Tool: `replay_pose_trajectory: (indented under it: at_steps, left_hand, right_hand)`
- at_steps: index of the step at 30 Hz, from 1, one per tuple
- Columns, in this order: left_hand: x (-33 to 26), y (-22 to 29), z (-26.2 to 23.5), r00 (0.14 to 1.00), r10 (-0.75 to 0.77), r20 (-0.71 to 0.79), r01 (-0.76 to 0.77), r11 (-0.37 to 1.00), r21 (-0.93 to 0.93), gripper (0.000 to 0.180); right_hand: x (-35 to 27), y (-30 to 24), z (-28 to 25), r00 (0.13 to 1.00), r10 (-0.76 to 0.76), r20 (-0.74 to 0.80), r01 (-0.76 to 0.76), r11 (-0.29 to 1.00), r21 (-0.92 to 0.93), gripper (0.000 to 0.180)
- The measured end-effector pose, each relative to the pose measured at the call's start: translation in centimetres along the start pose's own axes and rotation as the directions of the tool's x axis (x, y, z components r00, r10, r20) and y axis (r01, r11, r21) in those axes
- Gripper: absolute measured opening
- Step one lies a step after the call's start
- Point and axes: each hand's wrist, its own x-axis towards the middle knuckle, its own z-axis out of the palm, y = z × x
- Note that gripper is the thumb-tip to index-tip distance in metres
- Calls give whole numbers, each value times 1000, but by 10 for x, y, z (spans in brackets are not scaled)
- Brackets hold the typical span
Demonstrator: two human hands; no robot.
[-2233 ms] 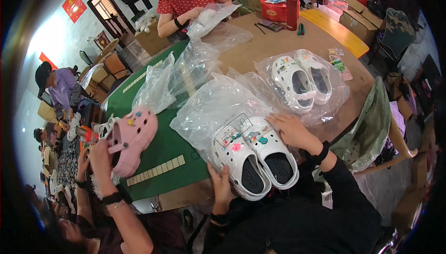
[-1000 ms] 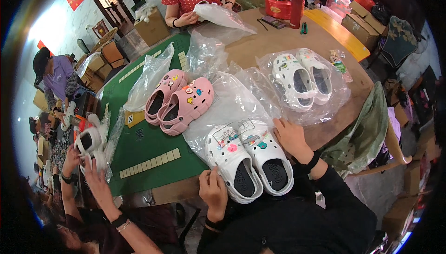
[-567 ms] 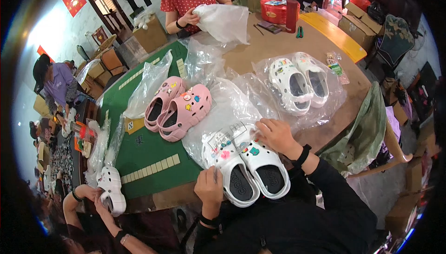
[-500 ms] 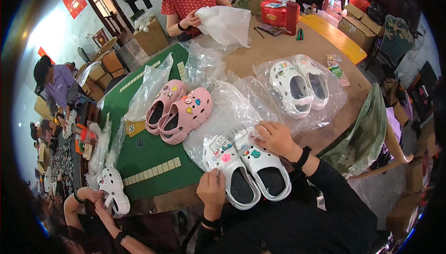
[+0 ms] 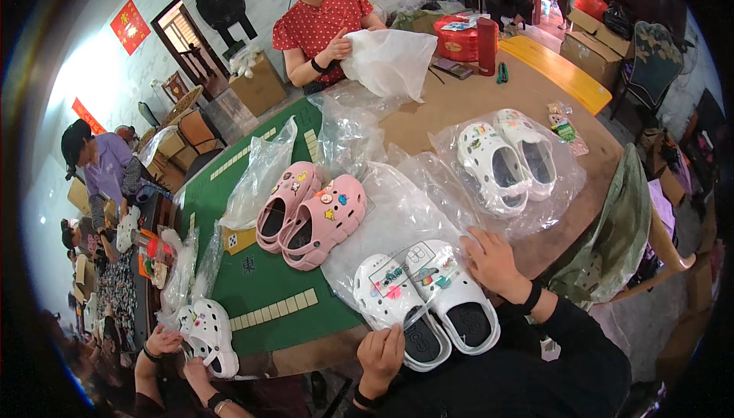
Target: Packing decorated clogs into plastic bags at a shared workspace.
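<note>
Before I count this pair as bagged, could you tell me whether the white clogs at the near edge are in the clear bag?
Partly in. The white clogs have toes under the clear bag; their heels stick out bare.

A brown table (image 5: 489,97) carries a green mat (image 5: 260,288), bagged clogs (image 5: 505,162).

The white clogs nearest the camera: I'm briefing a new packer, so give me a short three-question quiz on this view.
1. True or false: the white clogs nearest the camera lie on a clear plastic bag.
2. Which hand rests at the heel of the left clog? A) left hand B) right hand
3. Fill in: the pair on the green mat is ____ in colour.

Key: 1 true; 2 A; 3 pink.
</note>
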Motion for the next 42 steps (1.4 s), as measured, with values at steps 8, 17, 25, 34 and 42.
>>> replay_pose_trajectory:
  at_steps: [8, 17, 25, 34, 42]
  left_hand:
    - [-13, -9, -20, 994, -73, 83, 70, 997, 46, 28]
    - [-34, -17, -16, 947, -284, 152, 277, 959, 63, 19]
    - [-37, -10, -14, 743, -549, 382, 464, 835, 296, 14]
    - [-21, -7, -14, 692, -578, 432, 445, 813, 375, 19]
    - [-32, 2, -20, 765, -493, 415, 410, 869, 277, 19]
  right_hand:
    - [-16, -2, -1, 910, 297, 291, -285, 955, -84, 22]
    - [-25, -8, -6, 918, 231, 323, -262, 964, 55, 18]
    - [-39, -6, 5, 885, 308, 350, -338, 941, 26, 19]
    - [-32, -6, 9, 749, 496, 440, -515, 853, -84, 22]
    - [-36, -13, -10, 775, 425, 468, -485, 874, 8, 21]
